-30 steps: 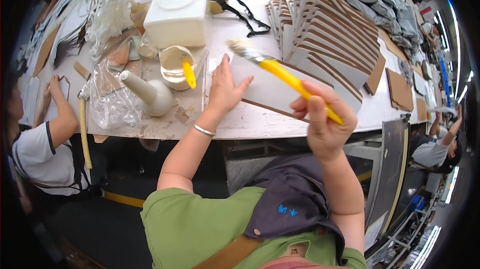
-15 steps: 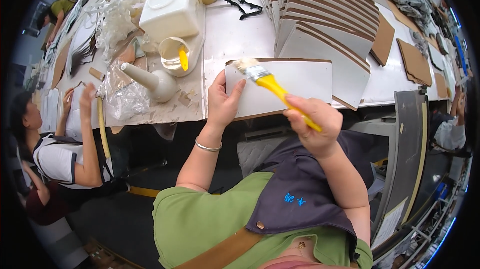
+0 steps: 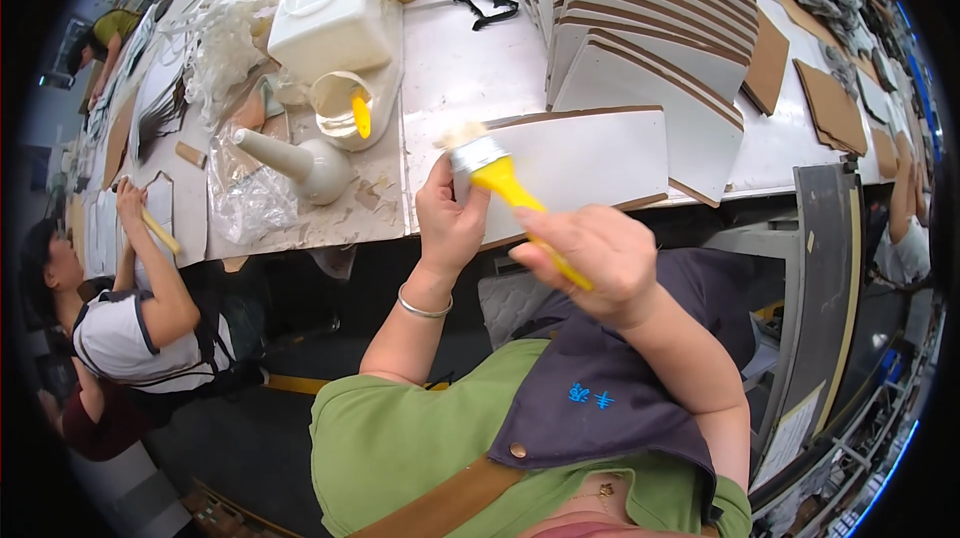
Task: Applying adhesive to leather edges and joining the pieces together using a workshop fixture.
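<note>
A flat white panel [image 3: 590,153] with a brown edge lies at the front of the table. My left hand [image 3: 452,218] grips its left end, thumb on the white face. In my right hand [image 3: 605,258] is a paintbrush [image 3: 490,170], held by its yellow handle. The pale bristles are over the panel's upper left corner, near my left hand; motion blurs them, and I cannot tell whether they touch. Left of my left hand stand a pot [image 3: 335,93] with creamy contents and a yellow handle in it, and a pale long-necked bottle [image 3: 295,166].
A fanned stack of similar panels [image 3: 660,38] rises behind. A white plastic container [image 3: 335,23], crumpled clear plastic [image 3: 250,203] and a black strap [image 3: 480,8] lie on the table. Brown sheets [image 3: 830,108] are at right. A co-worker [image 3: 150,328] holds a yellow-handled tool at left.
My right hand has swung the brush left and slightly down, toward the panel's left end. My left hand keeps its grip. The co-worker's raised hand has come down.
</note>
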`<act>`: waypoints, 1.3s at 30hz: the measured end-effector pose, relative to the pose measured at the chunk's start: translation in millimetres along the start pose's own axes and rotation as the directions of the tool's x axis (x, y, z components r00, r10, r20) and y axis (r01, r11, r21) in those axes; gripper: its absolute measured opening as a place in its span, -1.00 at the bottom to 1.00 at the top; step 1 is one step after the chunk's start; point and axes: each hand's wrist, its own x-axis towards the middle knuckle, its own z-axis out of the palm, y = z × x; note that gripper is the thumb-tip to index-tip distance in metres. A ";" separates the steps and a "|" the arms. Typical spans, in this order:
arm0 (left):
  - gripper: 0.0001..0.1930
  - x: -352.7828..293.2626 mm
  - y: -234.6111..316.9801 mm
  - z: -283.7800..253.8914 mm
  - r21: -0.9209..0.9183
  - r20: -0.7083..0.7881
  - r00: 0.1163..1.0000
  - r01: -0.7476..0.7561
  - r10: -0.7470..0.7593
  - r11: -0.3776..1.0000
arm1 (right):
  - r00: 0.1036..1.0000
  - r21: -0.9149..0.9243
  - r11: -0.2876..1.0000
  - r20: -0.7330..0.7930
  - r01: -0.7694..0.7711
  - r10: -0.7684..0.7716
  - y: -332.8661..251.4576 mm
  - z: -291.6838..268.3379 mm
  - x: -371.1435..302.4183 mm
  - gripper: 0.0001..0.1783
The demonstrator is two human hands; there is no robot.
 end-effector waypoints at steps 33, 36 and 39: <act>-0.74 -50.3 -23.4 -54.7 0.011 -0.087 0.964 0.255 -0.253 0.967 | 0.979 -0.031 0.981 0.067 -0.191 0.193 15.7 1.5 -27.2 -0.74; -0.74 -54.2 -25.7 -52.2 0.027 -0.119 0.964 0.243 -0.238 0.970 | 0.969 -0.003 0.982 0.161 -0.190 0.188 7.4 21.0 -19.0 -0.73; -0.74 -57.6 -24.7 -52.9 0.001 -0.125 0.967 0.224 -0.223 0.975 | 0.979 -0.032 0.989 0.138 -0.147 0.150 11.8 28.5 -23.9 -0.72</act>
